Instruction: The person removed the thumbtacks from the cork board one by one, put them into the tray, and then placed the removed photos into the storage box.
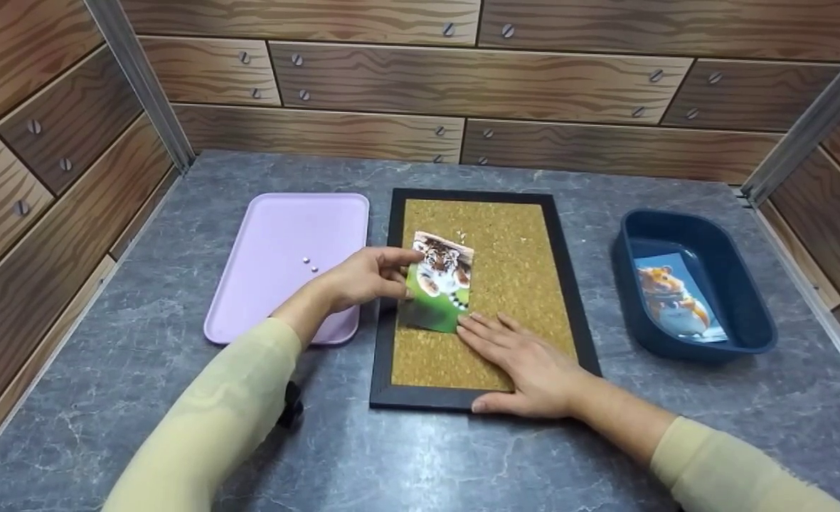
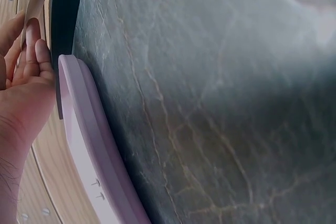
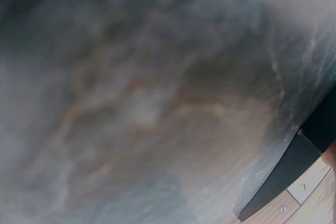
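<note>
My left hand (image 1: 366, 277) pinches the left edge of a tiger photo (image 1: 434, 302), which lies over the left part of a cork board (image 1: 512, 284) with a black frame. In the left wrist view, the photo (image 2: 35, 4) shows edge-on, bent between thumb and fingers of the left hand (image 2: 23, 87). My right hand (image 1: 523, 363) rests flat on the board's lower right, fingers spread, fingertips right at the photo's lower right corner. Its thumb lies along the bottom frame. Only a sliver of the right hand appears in the right wrist view, beside the black frame (image 3: 283, 174).
Left of the board lies a lilac tray (image 1: 291, 220) with two small pushpins (image 1: 306, 260) on it. A dark blue bin (image 1: 747, 313) at the right holds a hamster picture (image 1: 676, 299). Wood-patterned walls (image 1: 391, 78) enclose the grey marbled table (image 1: 420, 462) at the back and sides.
</note>
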The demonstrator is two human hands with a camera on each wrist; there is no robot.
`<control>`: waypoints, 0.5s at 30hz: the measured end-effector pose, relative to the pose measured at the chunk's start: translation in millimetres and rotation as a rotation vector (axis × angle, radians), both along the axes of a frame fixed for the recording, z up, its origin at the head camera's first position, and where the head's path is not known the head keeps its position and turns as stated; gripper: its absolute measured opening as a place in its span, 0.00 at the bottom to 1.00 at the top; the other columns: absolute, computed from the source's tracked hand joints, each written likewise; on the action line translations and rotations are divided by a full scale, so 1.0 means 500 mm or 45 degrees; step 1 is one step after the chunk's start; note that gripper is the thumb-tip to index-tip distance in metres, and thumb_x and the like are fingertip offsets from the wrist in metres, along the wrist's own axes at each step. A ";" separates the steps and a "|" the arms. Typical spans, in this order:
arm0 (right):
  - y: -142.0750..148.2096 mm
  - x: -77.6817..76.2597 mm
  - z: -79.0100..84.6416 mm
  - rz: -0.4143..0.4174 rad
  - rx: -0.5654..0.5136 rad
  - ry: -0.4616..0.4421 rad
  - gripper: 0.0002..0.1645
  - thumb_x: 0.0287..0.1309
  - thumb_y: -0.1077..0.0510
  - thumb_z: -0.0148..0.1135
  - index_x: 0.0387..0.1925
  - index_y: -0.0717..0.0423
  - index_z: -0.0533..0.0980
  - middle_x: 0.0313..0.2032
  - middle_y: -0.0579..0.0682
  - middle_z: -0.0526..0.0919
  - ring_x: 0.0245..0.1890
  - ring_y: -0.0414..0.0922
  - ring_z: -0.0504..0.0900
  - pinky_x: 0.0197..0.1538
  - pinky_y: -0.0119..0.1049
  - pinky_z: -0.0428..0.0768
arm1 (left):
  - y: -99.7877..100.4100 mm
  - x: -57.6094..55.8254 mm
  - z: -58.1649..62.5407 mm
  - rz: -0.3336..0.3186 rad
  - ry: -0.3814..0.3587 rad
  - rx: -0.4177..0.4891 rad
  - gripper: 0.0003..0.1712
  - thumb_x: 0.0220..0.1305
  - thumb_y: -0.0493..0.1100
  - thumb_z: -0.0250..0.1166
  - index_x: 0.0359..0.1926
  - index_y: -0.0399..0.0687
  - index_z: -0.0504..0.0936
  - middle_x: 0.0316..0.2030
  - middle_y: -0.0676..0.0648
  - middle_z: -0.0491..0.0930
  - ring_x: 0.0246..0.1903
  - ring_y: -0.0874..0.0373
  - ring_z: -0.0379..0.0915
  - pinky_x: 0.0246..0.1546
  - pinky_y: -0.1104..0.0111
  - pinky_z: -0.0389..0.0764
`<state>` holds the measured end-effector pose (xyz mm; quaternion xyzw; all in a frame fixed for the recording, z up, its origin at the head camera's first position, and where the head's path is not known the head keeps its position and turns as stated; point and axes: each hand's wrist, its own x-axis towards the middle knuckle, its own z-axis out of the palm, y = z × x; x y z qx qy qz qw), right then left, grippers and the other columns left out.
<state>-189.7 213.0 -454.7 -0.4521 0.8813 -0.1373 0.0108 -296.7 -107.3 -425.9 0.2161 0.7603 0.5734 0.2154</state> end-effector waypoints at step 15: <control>0.000 0.001 -0.001 -0.007 -0.003 -0.003 0.62 0.66 0.22 0.59 0.84 0.55 0.55 0.83 0.52 0.54 0.83 0.52 0.51 0.81 0.58 0.49 | 0.001 0.003 0.007 -0.027 0.018 -0.081 0.39 0.62 0.29 0.74 0.74 0.38 0.75 0.50 0.42 0.87 0.44 0.58 0.82 0.48 0.69 0.83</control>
